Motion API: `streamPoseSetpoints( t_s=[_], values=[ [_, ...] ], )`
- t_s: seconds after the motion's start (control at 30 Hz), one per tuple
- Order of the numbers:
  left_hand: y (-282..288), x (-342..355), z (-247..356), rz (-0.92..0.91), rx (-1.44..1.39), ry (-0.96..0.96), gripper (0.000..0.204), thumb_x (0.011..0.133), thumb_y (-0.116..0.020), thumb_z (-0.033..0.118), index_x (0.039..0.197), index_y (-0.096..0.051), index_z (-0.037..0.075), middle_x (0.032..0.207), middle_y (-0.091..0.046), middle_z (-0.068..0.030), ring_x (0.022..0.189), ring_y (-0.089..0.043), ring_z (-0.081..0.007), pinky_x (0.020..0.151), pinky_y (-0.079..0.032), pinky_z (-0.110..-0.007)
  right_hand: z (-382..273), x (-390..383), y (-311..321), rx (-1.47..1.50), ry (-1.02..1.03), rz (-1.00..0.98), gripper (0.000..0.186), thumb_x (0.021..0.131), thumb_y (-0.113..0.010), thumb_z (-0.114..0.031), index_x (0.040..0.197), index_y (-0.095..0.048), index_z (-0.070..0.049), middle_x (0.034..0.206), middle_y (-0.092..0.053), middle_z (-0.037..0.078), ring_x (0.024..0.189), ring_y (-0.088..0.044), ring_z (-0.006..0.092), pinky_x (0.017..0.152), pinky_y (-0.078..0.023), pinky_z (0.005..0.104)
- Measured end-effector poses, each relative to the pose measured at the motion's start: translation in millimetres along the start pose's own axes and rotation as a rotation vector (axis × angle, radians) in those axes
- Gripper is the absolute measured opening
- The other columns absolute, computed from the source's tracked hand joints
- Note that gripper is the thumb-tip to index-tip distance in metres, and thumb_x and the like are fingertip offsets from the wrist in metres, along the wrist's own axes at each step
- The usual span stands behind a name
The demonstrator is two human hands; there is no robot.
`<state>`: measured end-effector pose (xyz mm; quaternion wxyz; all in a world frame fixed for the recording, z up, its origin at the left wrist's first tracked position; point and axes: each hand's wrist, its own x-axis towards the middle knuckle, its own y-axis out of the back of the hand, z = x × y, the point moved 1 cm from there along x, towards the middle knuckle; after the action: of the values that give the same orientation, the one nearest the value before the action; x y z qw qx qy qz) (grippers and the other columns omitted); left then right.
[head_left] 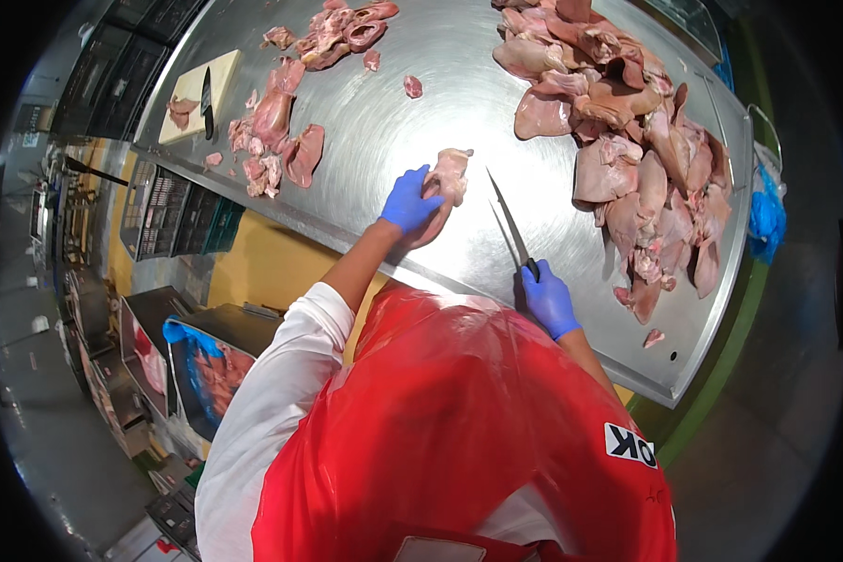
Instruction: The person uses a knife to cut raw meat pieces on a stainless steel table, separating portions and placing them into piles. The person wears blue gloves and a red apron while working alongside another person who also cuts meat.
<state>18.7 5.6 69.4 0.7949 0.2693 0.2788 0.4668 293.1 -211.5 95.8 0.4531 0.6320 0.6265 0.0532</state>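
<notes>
My left hand (410, 199), in a blue glove, is closed around a pale pink pig's ear (453, 171) lying on the steel table near its front edge. The ear's fleshy end sticks out beyond my fingers, and its lower part hangs toward my wrist. In my right hand (550, 298), also gloved in blue, is the black handle of a long, narrow knife (504, 210). Its blade points away from me, over the tabletop, a short way to the right of the ear and apart from it.
A heap of pig's ears (628, 140) covers the right of the steel table (440, 84). Trimmed pieces (273, 117) lie at the left. A second knife (207, 105) rests on a white cutting board (173, 125). Stacked crates (173, 211) and a blue-lined meat bin (211, 365) stand left.
</notes>
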Motion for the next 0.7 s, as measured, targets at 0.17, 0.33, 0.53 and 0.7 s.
streamPoseSetpoints(
  t_s=[0.17, 0.33, 0.53, 0.7],
  values=[
    [-36.1, -36.1, 9.4, 0.339, 0.020, -0.185, 0.056, 0.089, -0.073, 0.029, 0.134, -0.050, 0.003, 0.122, -0.055, -0.0222, 0.113, -0.052, -0.0413, 0.097, -0.045, -0.050, -24.6, -1.2, -2.8, -0.033, 0.068, -0.035, 0.039, 0.102, -0.053, -0.041, 0.112, -0.057, -0.004, 0.094, -0.069, 0.032, 0.093, -0.065, 0.0528, 0.083, -0.050, 0.0588],
    [-53.3, -44.6, 10.5, 0.527, 0.021, -0.242, 0.044, 0.093, -0.066, 0.022, 0.130, -0.054, 0.003, 0.115, -0.058, -0.0202, 0.108, -0.055, -0.0401, 0.094, -0.045, -0.050, -39.2, -3.4, 0.7, -0.161, 0.083, -0.033, 0.037, 0.102, -0.053, -0.040, 0.110, -0.057, -0.004, 0.092, -0.069, 0.031, 0.091, -0.065, 0.0527, 0.081, -0.051, 0.0581],
    [-59.9, -41.5, 31.8, 0.321, 0.154, -0.421, 0.018, 0.090, -0.064, 0.012, 0.107, -0.065, 0.005, 0.097, -0.065, -0.0135, 0.092, -0.062, -0.0351, 0.084, -0.048, -0.046, -31.6, -11.3, 16.3, -0.177, 0.075, 0.031, 0.034, 0.102, -0.055, -0.040, 0.109, -0.057, -0.006, 0.087, -0.068, 0.030, 0.087, -0.065, 0.0517, 0.076, -0.050, 0.0588],
    [-71.0, -33.9, 46.9, 0.063, 0.243, -0.346, 0.022, 0.089, -0.061, 0.014, 0.109, -0.065, 0.007, 0.101, -0.064, -0.0131, 0.096, -0.061, -0.0341, 0.087, -0.047, -0.046, -9.4, -18.1, 22.3, -0.268, 0.033, 0.020, 0.035, 0.102, -0.055, -0.041, 0.107, -0.056, -0.006, 0.085, -0.068, 0.031, 0.085, -0.065, 0.0523, 0.074, -0.050, 0.0594]
  ],
)
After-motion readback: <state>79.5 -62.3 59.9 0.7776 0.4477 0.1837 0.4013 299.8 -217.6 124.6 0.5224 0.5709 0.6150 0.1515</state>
